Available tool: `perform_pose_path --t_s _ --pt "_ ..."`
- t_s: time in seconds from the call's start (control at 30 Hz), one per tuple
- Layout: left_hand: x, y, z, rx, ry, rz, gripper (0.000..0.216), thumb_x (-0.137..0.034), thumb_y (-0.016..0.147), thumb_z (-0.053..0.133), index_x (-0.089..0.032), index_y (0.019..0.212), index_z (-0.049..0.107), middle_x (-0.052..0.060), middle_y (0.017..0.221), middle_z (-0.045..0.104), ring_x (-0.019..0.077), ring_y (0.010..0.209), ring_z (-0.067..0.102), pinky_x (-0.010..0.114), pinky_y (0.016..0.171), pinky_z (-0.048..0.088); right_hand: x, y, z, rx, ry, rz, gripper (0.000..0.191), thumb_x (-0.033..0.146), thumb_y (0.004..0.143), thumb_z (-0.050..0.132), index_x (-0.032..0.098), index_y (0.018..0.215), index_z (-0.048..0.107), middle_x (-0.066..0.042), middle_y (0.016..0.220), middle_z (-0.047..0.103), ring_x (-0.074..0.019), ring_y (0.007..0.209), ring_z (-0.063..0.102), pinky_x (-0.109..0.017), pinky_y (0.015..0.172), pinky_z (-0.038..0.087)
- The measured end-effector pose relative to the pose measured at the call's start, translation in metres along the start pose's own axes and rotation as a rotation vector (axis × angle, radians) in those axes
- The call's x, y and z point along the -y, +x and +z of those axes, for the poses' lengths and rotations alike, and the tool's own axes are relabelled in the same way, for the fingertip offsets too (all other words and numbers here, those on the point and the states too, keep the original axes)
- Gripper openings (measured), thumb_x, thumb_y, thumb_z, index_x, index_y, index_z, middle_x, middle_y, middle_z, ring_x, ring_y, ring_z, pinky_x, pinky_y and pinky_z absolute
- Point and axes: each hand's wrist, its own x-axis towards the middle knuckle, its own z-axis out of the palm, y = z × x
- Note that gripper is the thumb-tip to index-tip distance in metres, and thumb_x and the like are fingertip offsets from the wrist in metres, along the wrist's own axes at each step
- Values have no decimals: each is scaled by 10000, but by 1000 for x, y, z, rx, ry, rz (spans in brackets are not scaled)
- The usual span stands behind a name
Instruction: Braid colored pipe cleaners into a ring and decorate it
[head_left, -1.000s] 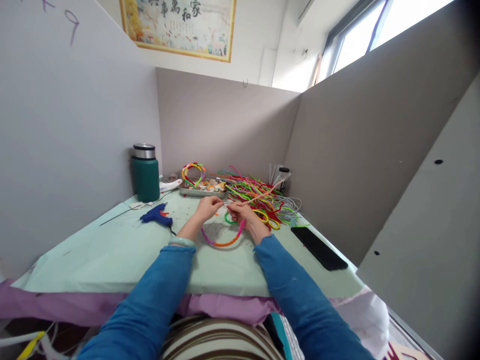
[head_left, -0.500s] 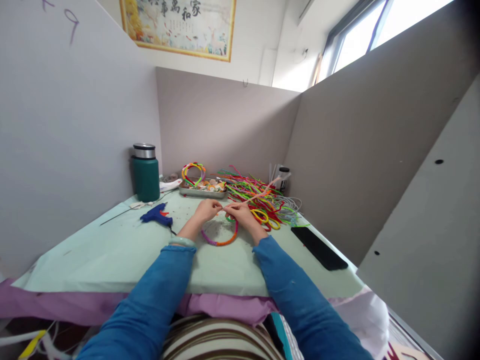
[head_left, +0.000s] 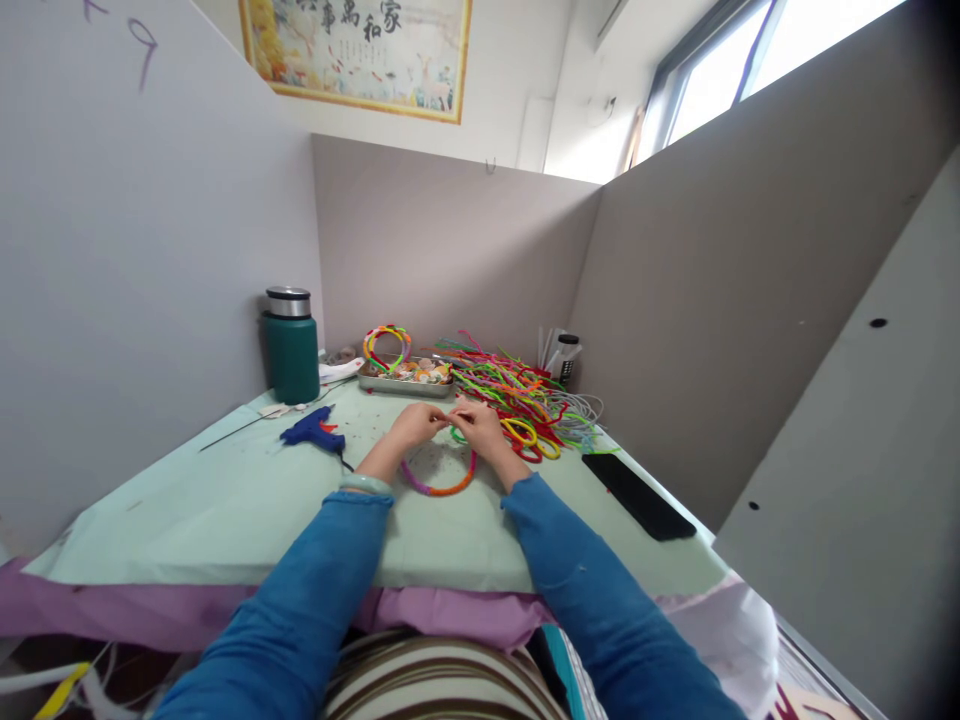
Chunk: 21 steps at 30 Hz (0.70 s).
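A headband (head_left: pixel 450 490) wrapped in purple, orange and green pipe cleaners curves below my hands, just over the table. At its far side, my left hand (head_left: pixel 417 424) is closed in a pinch on the band. Right beside it, my right hand (head_left: pixel 480 428) has thumb and fingers pinched together, almost touching the left fingertips. A bit of pale pink pipe cleaner shows at the right fingers, mostly hidden by them. What exactly lies between the fingertips is too small to see clearly.
Behind the right hand spreads a heap of coloured pipe cleaners (head_left: pixel 510 375). A metal tray (head_left: pixel 409 388) of small pieces has finished-looking headbands (head_left: pixel 388 345) on it. A blue glue gun (head_left: pixel 313 429) and green bottle (head_left: pixel 292 355) stand left; a black phone (head_left: pixel 637 495) lies right.
The long pink pipe cleaner that stretched up and right from my right hand no longer sticks out there. My fingertips have stayed close together at the far side of the headband.
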Motion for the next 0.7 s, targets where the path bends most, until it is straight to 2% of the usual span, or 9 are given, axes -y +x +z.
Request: perform_pose_path --t_s 0.2,0.37,0.7 --pt "0 1 4 17 -47 65 328 -359 809 515 -138 882 745 59 750 704 140 625 542 217 596 372 -1 1 1 -15 148 92 207 303 797 569 176 716 711 -41 731 689 -173 709 601 -253 659 430" --pt "-1 -2 3 19 -55 68 300 -363 742 569 -141 854 737 30 654 667 124 557 494 210 536 335 -2 1 2 -45 246 145 168 298 761 594 180 704 700 -39 738 682 -171 713 597 -260 685 430" --pt "-8 -5 -1 -9 -36 72 284 -344 766 534 -151 793 741 48 659 676 134 570 512 218 548 318 -6 1 4 -59 247 200 199 352 741 587 176 701 671 -21 693 651 -161 667 563 -261 655 420"
